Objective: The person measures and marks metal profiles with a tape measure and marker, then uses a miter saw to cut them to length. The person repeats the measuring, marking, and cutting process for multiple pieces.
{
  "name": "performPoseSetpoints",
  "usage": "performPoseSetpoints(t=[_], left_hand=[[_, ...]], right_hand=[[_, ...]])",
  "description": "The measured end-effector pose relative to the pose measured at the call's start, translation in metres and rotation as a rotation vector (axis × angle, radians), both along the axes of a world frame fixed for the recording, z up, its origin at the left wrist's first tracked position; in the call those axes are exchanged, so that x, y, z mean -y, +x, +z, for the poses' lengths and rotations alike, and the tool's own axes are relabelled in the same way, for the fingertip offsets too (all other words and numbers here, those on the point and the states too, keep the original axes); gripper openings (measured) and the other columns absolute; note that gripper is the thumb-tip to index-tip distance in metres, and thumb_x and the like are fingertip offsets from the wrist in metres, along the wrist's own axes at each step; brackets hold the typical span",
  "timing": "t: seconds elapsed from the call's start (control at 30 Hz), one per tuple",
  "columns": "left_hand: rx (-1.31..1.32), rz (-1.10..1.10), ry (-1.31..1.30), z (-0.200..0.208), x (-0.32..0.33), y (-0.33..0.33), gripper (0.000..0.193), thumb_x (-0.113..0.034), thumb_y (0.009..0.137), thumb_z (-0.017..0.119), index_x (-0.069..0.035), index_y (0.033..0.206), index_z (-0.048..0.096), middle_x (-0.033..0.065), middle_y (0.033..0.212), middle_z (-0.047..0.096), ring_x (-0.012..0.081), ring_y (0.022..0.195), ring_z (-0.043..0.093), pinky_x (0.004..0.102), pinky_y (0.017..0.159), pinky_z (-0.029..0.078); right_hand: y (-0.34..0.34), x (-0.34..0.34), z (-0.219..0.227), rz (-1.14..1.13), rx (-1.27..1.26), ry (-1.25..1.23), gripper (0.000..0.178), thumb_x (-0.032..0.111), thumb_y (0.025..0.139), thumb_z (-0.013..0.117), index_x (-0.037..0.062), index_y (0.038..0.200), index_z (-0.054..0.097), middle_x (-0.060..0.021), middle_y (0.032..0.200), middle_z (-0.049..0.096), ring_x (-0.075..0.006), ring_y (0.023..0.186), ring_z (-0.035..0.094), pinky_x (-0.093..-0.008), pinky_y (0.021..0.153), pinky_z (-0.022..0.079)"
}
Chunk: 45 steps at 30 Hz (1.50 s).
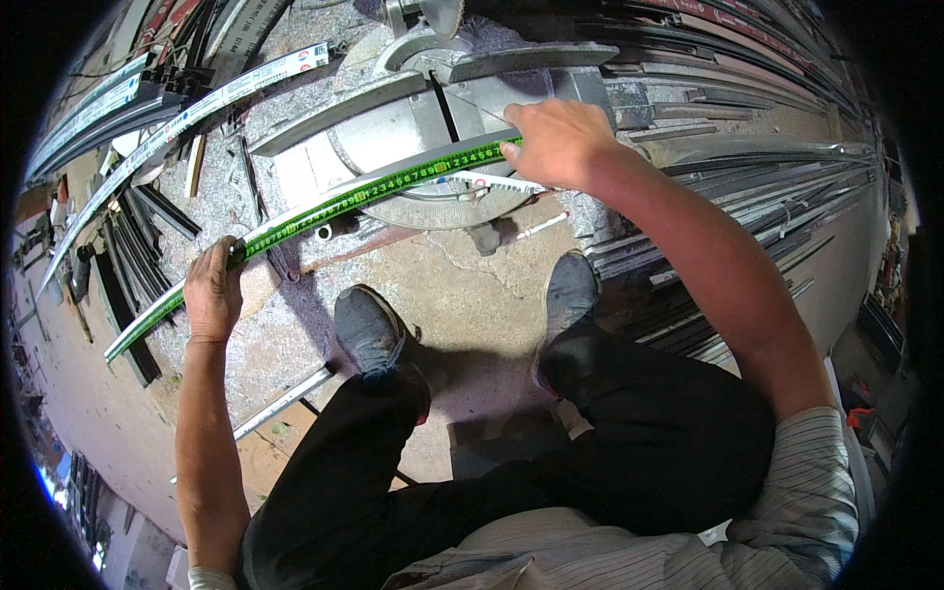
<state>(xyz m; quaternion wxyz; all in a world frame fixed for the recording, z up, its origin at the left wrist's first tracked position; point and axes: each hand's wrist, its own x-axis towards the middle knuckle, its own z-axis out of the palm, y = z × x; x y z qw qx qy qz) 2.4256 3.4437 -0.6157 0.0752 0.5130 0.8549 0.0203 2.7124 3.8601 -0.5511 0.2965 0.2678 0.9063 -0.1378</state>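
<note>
A bright green tape measure blade (364, 192) with printed marks runs slantwise across the view, from upper right to lower left. It lies along a long silver-grey metal profile (393, 165). My left hand (212, 295) is closed around both at the left, and the tape carries on past it. At the right, my right hand (562, 140) pinches the end of the tape and profile between thumb and fingers. Under them is the round metal table of a mitre saw (388, 128), with a dark slot. Part of the blade (444, 14) shows at the top edge.
Long metal profiles (747, 177) lie stacked at the right. More strips (128, 236) and a white-labelled bar (197, 108) lie at the left. Metal shavings cover the floor around the saw. My shoes (369, 329) are close in front of it. A white pen-like stick (543, 225) lies by the saw.
</note>
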Motion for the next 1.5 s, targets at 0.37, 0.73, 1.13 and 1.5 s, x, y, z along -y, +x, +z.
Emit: performPoseSetpoints(t=[0.37, 0.73, 1.13, 1.5], left_hand=[[-0.006, 0.006, 0.016, 0.000, -0.001, 0.002, 0.039, -0.008, 0.091, 0.075, -0.010, 0.128, 0.065, 0.0105, 0.116, 0.075, 0.0357, 0.104, 0.071, 0.0460, 0.090, 0.056], [0.038, 0.069, 0.003, 0.006, 0.004, 0.007, 0.034, -0.010, 0.092, 0.075, -0.011, 0.125, 0.067, 0.0139, 0.115, 0.075, 0.0384, 0.106, 0.070, 0.0476, 0.092, 0.055], [-0.024, -0.019, 0.060, 0.011, 0.000, 0.007, 0.024, -0.015, 0.094, 0.067, -0.014, 0.118, 0.063, 0.0074, 0.106, 0.072, 0.0299, 0.107, 0.071, 0.0454, 0.095, 0.052], [-0.007, -0.004, 0.037, 0.008, -0.005, 0.011, 0.025, -0.019, 0.096, 0.069, -0.013, 0.120, 0.064, 0.0092, 0.106, 0.073, 0.0319, 0.104, 0.072, 0.0465, 0.093, 0.054]], right_hand=[[-0.002, 0.001, 0.002, 0.009, 0.028, 0.012, 0.044, 0.034, 0.104, 0.064, 0.0031, 0.135, 0.063, -0.0197, 0.115, 0.077, -0.0359, 0.112, 0.075, -0.0501, 0.096, 0.057], [0.006, 0.005, -0.021, 0.041, -0.086, 0.062, 0.040, 0.039, 0.103, 0.066, 0.0118, 0.131, 0.060, -0.0170, 0.110, 0.077, -0.0393, 0.105, 0.074, -0.0538, 0.088, 0.057], [0.027, -0.003, -0.039, 0.098, -0.351, 0.092, 0.018, 0.022, 0.099, 0.067, 0.0053, 0.106, 0.063, -0.0223, 0.104, 0.069, -0.0456, 0.102, 0.066, -0.0566, 0.084, 0.051], [0.034, -0.011, -0.046, 0.088, -0.443, 0.058, 0.020, 0.020, 0.098, 0.068, 0.0026, 0.105, 0.061, -0.0239, 0.103, 0.068, -0.0482, 0.102, 0.064, -0.0578, 0.084, 0.048]])
